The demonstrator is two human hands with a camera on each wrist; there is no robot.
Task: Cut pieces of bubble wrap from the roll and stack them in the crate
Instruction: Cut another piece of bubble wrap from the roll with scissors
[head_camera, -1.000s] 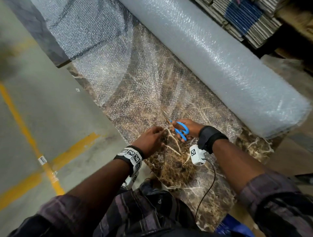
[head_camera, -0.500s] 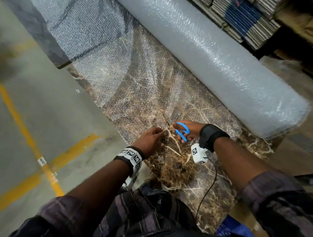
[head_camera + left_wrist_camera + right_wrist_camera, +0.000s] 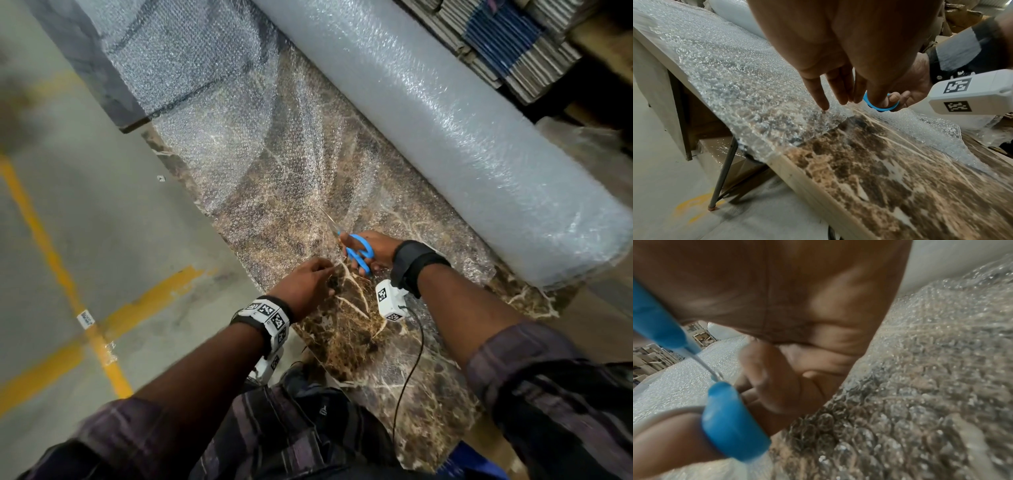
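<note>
Bubble wrap roll (image 3: pixel 462 137) lies along the far side of the marble-pattern tabletop (image 3: pixel 359 342), with stacked flat cardboard (image 3: pixel 496 37) behind it. An unrolled sheet (image 3: pixel 222 120) runs from the roll across the tabletop and over its near edge; in the left wrist view the sheet hangs slightly past that edge. No crate in any view, so I can't say where the stack goes. Right hand (image 3: pixel 375 248) works blue-handled scissors (image 3: pixel 358 253): thumb and fingers are curled through the loops, a firm grip, with the hand resting on the sheet. The blades point away from the person into the wrap, but I can't tell how far open they are; the metal is thin and blurred against the bubbles. Left hand (image 3: pixel 303 286) has no grip on anything: fingers are straight, tips pressing the sheet down just left of the scissors, beside the cut line. My read on the step: mid-cut, early in the pass, with most of the sheet's width ahead of the blades. The next move probably calls for feeding the scissors forward in a straight line toward the far end while the left fingers walk ahead to keep the film taut. Risk as I see it: slack film bunches in the blades and the cut wanders.
</note>
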